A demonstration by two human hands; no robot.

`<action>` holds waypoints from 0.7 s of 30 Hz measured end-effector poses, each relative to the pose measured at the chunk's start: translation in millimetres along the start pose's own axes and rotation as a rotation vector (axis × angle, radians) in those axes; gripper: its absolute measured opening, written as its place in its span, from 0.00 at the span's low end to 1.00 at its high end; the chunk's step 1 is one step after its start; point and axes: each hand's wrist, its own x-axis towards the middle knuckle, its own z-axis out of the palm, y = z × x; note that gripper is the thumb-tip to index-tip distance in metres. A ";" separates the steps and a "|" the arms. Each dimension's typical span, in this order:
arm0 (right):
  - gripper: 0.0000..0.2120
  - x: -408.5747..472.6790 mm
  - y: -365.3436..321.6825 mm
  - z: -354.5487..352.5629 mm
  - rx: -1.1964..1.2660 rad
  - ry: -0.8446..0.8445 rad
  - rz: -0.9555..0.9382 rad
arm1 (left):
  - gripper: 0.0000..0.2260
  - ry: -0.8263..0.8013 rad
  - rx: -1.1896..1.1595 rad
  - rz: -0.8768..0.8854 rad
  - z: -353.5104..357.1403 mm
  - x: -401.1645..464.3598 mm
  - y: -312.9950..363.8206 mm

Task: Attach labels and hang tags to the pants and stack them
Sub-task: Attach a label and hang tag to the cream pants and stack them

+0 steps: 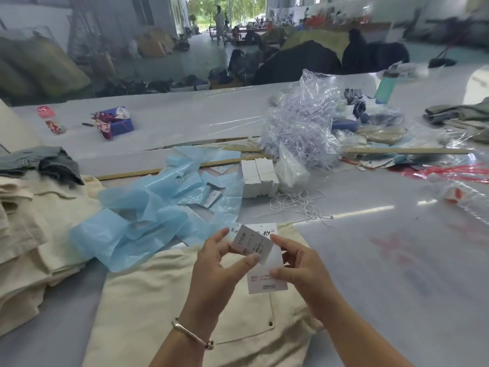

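Cream pants [164, 292] lie flat on the table in front of me. Above them my left hand [219, 263] pinches a small white label sticker [251, 243] printed "110" between thumb and fingers. My right hand [299, 263] holds a larger white hang tag [267, 283] by its right edge, behind the sticker. The sticker overlaps the tag's upper part. A stack of white hang tags [258, 178] stands further back, with loose white strings [296, 205] beside it.
Blue sticker backing strips [148, 213] sprawl left of centre. A pile of cream pants [29, 234] sits at the left, grey ones [45, 162] behind. Crumpled clear plastic [304, 123], a wooden stick [397, 151] and a teal bottle [385, 87] lie at the back right.
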 end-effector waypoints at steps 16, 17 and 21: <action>0.31 -13.2 -26.8 -28.9 -0.252 -0.250 -0.174 | 0.11 -0.157 0.667 0.174 24.0 0.5 23.9; 0.31 -12.5 -27.5 -29.8 -0.242 -0.256 -0.175 | 0.11 -0.156 0.682 0.182 24.4 0.7 24.6; 0.32 -9.8 -27.8 -35.9 -0.184 -0.286 -0.160 | 0.10 -0.147 0.710 0.192 27.1 1.0 25.3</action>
